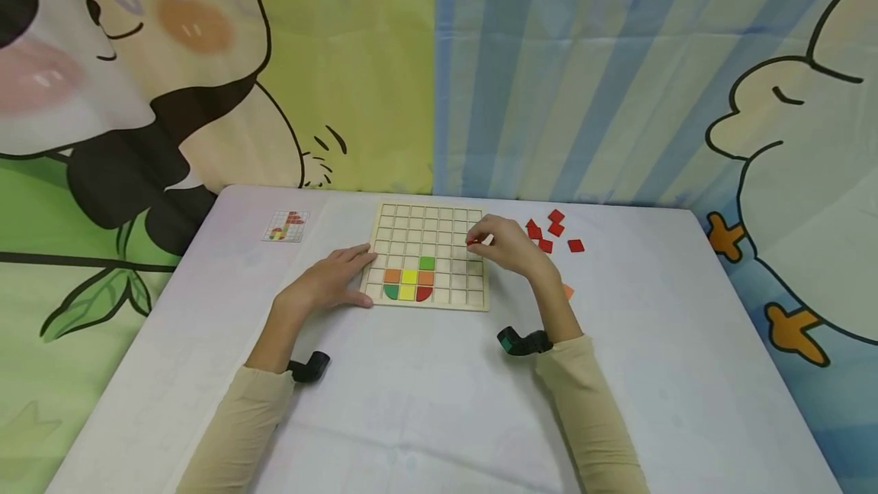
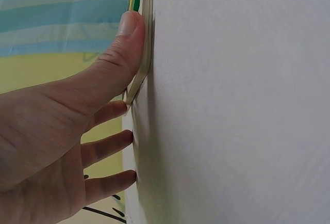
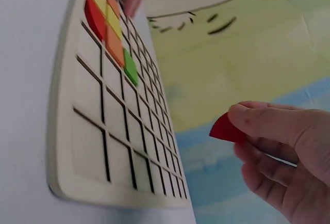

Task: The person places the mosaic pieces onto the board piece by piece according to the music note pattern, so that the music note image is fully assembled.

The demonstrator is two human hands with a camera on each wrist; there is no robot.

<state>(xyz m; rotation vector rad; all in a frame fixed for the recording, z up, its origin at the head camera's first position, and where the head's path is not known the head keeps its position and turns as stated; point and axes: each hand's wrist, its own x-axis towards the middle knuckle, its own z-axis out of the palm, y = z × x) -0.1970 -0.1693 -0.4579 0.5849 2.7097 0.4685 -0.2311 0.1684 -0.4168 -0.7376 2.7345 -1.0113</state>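
Observation:
My right hand (image 1: pixel 506 244) pinches a red quarter-round tile (image 3: pixel 227 129) between thumb and fingers, over the right side of the wooden grid board (image 1: pixel 453 235). Against the board's left edge rests my left hand (image 1: pixel 331 280), its fingers spread and its thumb (image 2: pixel 129 33) touching the near left corner. Several tiles sit in the grid near its front: a green square (image 1: pixel 427 262), orange squares (image 1: pixel 392 275), yellow squares (image 1: pixel 408 277), a green rounded tile (image 1: pixel 391 292) and a red rounded tile (image 1: pixel 424 293).
Loose red tiles (image 1: pixel 576 245) lie to the right of the board, and an orange tile (image 1: pixel 568 291) shows beside the right forearm. A small pattern card (image 1: pixel 286 226) lies at the back left of the white table (image 1: pixel 411 402). Black wrist devices (image 1: pixel 523 341) sit at both wrists.

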